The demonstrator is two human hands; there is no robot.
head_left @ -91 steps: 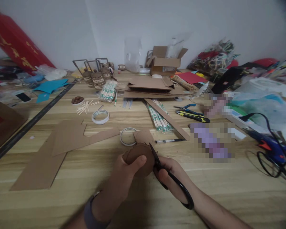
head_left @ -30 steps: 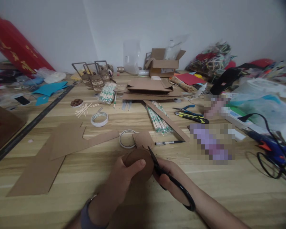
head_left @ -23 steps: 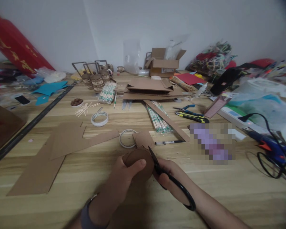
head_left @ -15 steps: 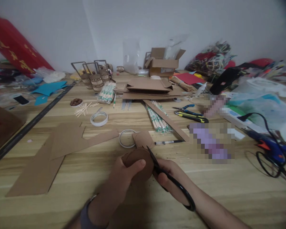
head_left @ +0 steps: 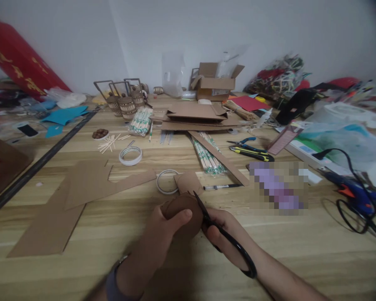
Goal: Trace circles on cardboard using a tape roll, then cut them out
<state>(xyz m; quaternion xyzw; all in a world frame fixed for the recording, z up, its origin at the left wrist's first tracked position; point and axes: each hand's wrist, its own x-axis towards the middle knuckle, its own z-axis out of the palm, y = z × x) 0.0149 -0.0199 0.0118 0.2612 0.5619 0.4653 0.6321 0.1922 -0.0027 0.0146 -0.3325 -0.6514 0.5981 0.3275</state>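
My left hand (head_left: 167, 223) grips a roundish piece of brown cardboard (head_left: 188, 219), its thumb lying across the top face. Black-handled scissors (head_left: 233, 242) are in my right hand (head_left: 224, 228), with the blades parted at the far right edge of that piece. Just beyond lies a cardboard square (head_left: 189, 182) with a round outline on it, partly over a thin tape ring (head_left: 167, 182). A black marker pen (head_left: 222, 187) rests to its right.
Cut cardboard sheets (head_left: 87, 184) lie at left, near a tape roll (head_left: 130, 155). Bagged sticks (head_left: 208, 154), pliers (head_left: 247, 142) and a yellow utility knife (head_left: 252, 153) are farther back. A blue glue gun (head_left: 359, 196) with its cord sits at right; small lidded baskets (head_left: 127, 108) stand behind.
Hardly anything differs. The cardboard piece and both hands have shifted very slightly, and the scissors stay at its edge.
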